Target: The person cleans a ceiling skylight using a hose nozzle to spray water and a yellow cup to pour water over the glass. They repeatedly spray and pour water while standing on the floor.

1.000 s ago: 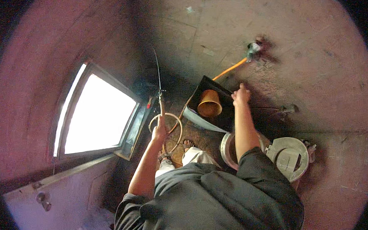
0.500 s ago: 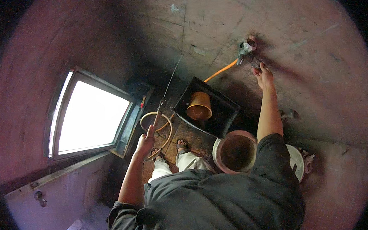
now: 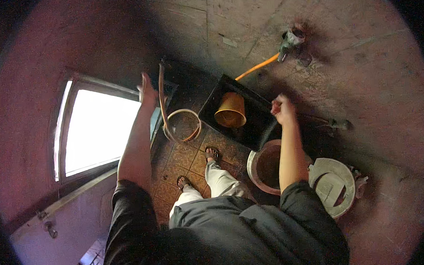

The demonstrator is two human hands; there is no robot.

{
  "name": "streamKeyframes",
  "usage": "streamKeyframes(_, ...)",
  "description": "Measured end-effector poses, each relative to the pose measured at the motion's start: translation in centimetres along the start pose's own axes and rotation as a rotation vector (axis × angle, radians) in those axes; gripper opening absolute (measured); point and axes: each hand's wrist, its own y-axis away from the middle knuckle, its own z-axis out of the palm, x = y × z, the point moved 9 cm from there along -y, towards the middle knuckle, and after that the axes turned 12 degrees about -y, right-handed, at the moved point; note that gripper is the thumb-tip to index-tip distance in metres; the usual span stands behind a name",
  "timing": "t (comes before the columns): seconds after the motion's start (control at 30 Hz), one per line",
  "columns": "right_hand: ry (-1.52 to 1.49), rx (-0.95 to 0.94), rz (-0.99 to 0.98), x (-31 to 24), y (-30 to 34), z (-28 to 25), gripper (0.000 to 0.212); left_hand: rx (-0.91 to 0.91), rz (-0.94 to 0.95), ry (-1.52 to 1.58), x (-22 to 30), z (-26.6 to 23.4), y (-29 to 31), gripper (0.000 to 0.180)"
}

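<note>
Right hand pulled back from the tap; now closed, above the black tub. Left hand raised from the hose coil; hose upright just right of it, near the window.

There are no packages, labels, signs or screens to see here.
</note>
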Motion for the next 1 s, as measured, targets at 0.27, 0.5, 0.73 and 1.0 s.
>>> streamKeyframes(0.27,1.368,0.008,0.168,20.7,-6.2,-5.7,0.046,-0.016,0.314,-0.195,-11.0,1.4,5.9,0.042)
streamKeyframes(0.5,1.036,-0.299,0.478,28.7,-8.5,-7.5,0.070,-0.223,-0.744,-0.338,-37.0,-9.5,15.5,0.062)
streamKeyframes(0.73,1.322,-0.373,0.345,31.4,-10.7,-7.7,0.062,-0.189,-0.378,-0.152,-34.8,-7.3,10.0,0.038)
streamKeyframes(1.0,1.670,-0.231,-0.147,23.2,-9.0,-6.4,0.033,-0.502,0.172,-0.371,-17.3,8.9,10.9,0.040)
